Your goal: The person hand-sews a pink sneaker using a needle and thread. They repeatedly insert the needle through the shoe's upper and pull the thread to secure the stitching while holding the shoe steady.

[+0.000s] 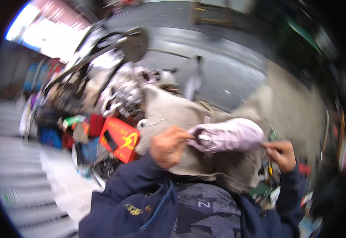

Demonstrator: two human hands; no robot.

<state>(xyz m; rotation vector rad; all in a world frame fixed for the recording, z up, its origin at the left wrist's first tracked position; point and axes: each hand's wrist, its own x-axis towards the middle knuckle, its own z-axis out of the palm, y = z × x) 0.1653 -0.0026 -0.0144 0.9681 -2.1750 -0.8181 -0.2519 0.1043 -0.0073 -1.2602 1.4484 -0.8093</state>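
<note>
A pale pink lace-up sneaker (236,135) lies on its side across a grey-beige cloth (169,115) draped over my lap, its opening to the left and its toe to the right. At the heel end, my left hand (168,147) pinches the collar edge between thumb and fingers. My right hand (280,154) is closed at the toe, with thumb and fingertips pressed together against the edge of the sole. Motion blur hides whether anything small is between those fingertips. The inside of the sneaker is mostly dark.
A red box (119,139) with a yellow mark and a dark object on it stands left of the cloth. Beyond it are a heap of shoes (127,93) and a metal machine with a round disc (137,43). Mixed small items (266,178) lie by my right forearm.
</note>
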